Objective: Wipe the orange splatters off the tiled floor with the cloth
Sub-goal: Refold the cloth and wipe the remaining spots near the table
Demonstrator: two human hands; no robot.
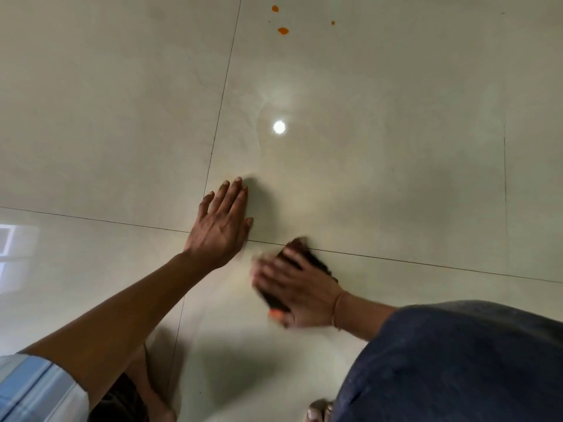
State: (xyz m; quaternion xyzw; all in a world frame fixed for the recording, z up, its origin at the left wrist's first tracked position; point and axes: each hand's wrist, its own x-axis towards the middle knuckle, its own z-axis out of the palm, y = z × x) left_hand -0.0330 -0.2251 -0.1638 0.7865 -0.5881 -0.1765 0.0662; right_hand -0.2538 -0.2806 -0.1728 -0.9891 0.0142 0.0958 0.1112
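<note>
Blue-clad knee (457, 360) foremost; right hand (300, 287) (blurred) presses dark cloth (307, 256), fingers (274, 271) spread; left hand (221, 222) flat on tile (396, 147), fingers straight.

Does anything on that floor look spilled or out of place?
Yes. Orange splatters dot the pale floor at the far end, well beyond both hands, unwiped. The right hand presses a dark cloth on a tile joint, blurred, with an orange smear at its near edge. The left hand rests flat.

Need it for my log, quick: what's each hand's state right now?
Left hand: open, flat on the floor.
Right hand: open, fingers pressing the cloth; blurred.
</note>
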